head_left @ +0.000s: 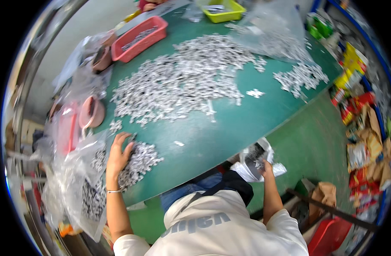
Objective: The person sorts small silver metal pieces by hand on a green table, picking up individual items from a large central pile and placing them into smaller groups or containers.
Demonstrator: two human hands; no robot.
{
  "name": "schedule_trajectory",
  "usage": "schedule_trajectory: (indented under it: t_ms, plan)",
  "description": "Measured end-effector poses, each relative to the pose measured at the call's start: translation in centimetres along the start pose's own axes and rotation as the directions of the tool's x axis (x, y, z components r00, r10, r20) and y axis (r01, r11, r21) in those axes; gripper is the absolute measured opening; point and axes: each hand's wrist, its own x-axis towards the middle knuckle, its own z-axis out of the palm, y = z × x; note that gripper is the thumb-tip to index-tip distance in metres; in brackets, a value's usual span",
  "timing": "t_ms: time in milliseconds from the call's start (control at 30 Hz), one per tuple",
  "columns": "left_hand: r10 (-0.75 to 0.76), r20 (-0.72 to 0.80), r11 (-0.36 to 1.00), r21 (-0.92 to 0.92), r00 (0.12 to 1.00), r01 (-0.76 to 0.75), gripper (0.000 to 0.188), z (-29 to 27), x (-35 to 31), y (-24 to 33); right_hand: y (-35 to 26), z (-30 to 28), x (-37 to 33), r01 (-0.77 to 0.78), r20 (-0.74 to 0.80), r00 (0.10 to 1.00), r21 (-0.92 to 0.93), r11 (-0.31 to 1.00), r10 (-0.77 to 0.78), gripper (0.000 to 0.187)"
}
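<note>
At the table's near left corner my left hand (118, 155) rests against a small heap of grey-white metal-looking parts (142, 160). Its thumb stands apart from the curved fingers, with loose pieces beside the fingertips. My right hand (267, 169) is low at the table's near edge, at the mouth of a white bag (246, 171) with a dark inside. Small grey parts (258, 164) show by its fingers, which are blurred and partly hidden. A much larger spread of the same parts (182, 79) covers the middle of the green table (195, 149).
Left of my left hand lies a clear plastic bag (78, 170) of parts. Pink cups (92, 112), a pink basket (140, 39) and a yellow-green basket (223, 13) line the far and left edges. Colourful packages (362, 145) fill a rack on the right. Another person's hand (149, 7) shows at the far edge.
</note>
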Motion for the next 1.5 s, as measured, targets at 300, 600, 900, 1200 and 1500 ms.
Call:
schedule_trajectory:
  t_ms: [300,600,900,1200,1500]
  plan:
    - [-0.181,-0.521,0.984,-0.095,0.834,0.154,0.025,-1.9,-9.0,1.5,-1.3,0.3,-1.1,0.730,-0.261,0.475,-0.416,0.542,-0.840,0.022]
    - [-0.444,-0.611,0.894,-0.254,0.655,0.369,0.076,4.4,-14.5,3.4,-14.4,22.2,-32.4,0.985,0.886,-0.040,-0.042,-0.167,-0.462,0.069]
    - [-0.568,-0.618,0.810,-0.302,0.544,0.503,0.089,5.3,-18.0,1.2,-6.6,39.4,-37.4,0.865,0.868,-0.406,0.466,-0.187,0.287,0.115]
    - [-0.663,-0.610,0.743,-0.461,0.434,0.485,0.082,6.3,-20.1,2.0,-3.5,42.2,-38.7,0.816,0.834,-0.444,0.527,-0.237,0.327,0.101]
    - [-0.509,-0.640,0.859,-0.419,0.576,0.294,0.081,7.1,-15.2,5.2,-2.1,41.9,-37.4,0.798,0.847,-0.506,0.531,-0.285,0.159,0.068]
